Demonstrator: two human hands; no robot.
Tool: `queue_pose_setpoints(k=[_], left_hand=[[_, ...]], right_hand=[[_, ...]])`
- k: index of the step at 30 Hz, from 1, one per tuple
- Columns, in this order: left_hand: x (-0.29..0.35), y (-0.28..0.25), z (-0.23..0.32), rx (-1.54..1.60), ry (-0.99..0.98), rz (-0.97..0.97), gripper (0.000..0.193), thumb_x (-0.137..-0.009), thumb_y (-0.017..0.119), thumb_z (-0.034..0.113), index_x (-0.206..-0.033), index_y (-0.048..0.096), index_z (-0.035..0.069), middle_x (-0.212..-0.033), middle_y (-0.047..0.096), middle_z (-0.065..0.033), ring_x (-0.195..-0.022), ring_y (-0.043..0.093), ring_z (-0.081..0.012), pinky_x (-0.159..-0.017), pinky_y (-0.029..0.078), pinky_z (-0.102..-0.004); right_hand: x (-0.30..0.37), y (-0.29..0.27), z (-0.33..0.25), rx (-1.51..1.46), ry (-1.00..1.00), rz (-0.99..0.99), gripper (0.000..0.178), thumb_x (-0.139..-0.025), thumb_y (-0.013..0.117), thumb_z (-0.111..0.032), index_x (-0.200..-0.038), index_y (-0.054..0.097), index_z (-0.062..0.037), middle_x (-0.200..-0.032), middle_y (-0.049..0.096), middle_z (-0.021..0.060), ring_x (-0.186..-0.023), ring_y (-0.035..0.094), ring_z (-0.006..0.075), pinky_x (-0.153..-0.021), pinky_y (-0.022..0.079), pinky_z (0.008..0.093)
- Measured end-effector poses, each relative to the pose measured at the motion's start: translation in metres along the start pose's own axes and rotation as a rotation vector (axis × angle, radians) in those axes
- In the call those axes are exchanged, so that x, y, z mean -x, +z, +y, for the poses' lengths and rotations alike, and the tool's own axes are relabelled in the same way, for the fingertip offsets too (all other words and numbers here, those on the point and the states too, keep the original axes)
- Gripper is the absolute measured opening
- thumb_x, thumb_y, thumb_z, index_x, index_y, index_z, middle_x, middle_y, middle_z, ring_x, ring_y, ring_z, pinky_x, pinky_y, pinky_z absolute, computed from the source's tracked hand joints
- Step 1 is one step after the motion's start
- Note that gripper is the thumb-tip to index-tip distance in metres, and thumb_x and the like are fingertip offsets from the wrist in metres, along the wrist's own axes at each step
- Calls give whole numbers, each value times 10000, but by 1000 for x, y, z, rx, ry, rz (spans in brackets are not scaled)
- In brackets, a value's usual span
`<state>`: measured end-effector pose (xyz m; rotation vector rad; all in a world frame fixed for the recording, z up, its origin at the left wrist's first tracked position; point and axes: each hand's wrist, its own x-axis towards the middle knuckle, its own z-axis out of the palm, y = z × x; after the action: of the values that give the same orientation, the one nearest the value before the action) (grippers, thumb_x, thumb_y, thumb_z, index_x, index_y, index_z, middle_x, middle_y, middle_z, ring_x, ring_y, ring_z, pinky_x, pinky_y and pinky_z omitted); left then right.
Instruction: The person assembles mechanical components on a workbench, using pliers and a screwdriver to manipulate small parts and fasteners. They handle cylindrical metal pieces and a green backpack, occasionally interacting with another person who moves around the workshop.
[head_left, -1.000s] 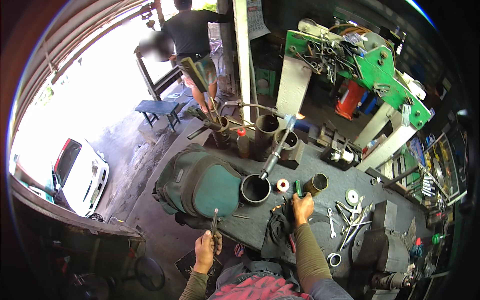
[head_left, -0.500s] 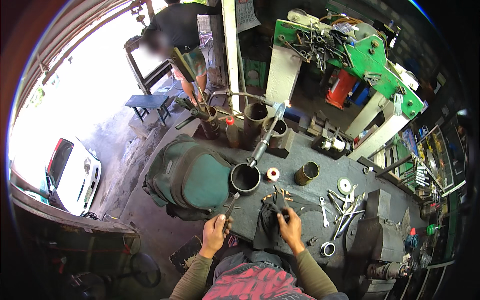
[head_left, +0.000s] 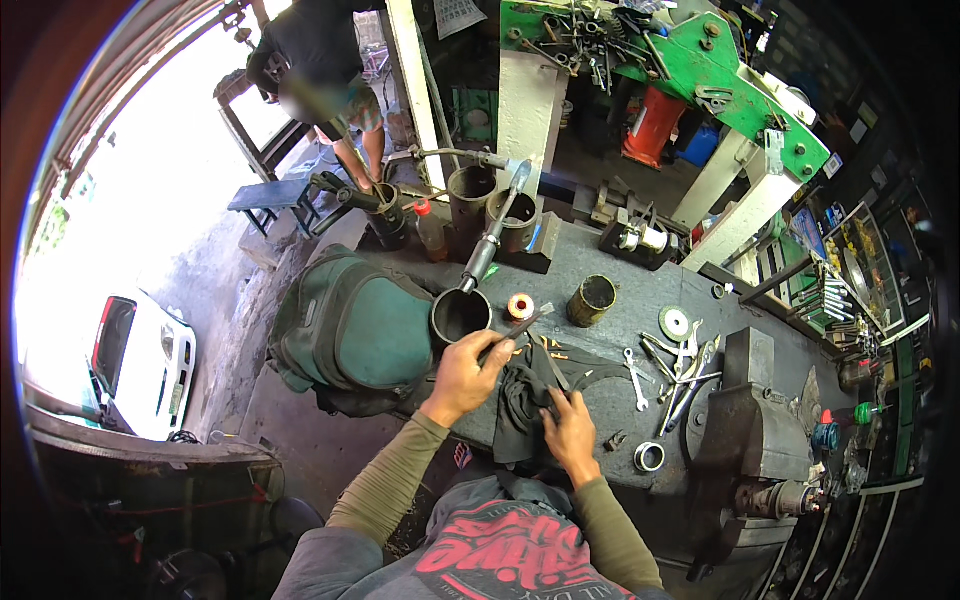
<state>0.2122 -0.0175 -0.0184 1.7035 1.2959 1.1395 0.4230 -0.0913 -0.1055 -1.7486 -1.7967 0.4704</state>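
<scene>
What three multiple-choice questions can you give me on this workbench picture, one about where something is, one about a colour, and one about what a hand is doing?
1. Where does the green backpack lie?
A. At the bench's left end, beside the left hand
B. On the vise
C. On the blue stool

2. What colour is the big frame hung with tools above the bench?
A. Yellow
B. Green
C. White

3. What is the left hand doing?
A. Resting open and flat on the bench
B. Gripping a slim dark tool
C. Lifting the rusty can

Answers:
1. A, as the pack sits on the left edge of the workbench, by that hand.
2. B, the painted frame is bright green.
3. B, the fingers close round a slim dark tool, while the right hand rests on the dark cloth.
</scene>
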Motion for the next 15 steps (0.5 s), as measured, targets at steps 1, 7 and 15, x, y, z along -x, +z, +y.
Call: queue_pose_setpoints(k=[1, 7, 15], left_hand=[[4, 7, -3, 38, 3, 22, 319, -1003, 645, 276, -1005, 689, -39, -876, 692, -165, -809, 675, -249, -740, 508, -366], [63, 31, 1, 271, -200, 8, 311, -1021, 640, 319, -1023, 669, 9, -873, 666, -88, -815, 568, -135, -761, 516, -353], [105, 30, -18, 212, -272, 31, 495, -1062, 513, 460, -1018, 654, -13, -798, 620, -138, -752, 591, -203, -737, 482, -378]], right_hand=[[-6, 7, -3, 43, -77, 7, 256, -909, 680, -136, -1150, 705, -53, -978, 648, 195, -895, 657, 424, -779, 527, 483], [-39, 37, 17, -36, 262, -69, 238, -958, 619, -236, -963, 681, -7, -853, 708, 268, -740, 682, 451, -634, 511, 531], [-42, 2, -14, -397, 104, -298, 289, -1021, 622, -193, -1198, 676, 29, -1031, 728, 128, -924, 634, 238, -843, 511, 384]])
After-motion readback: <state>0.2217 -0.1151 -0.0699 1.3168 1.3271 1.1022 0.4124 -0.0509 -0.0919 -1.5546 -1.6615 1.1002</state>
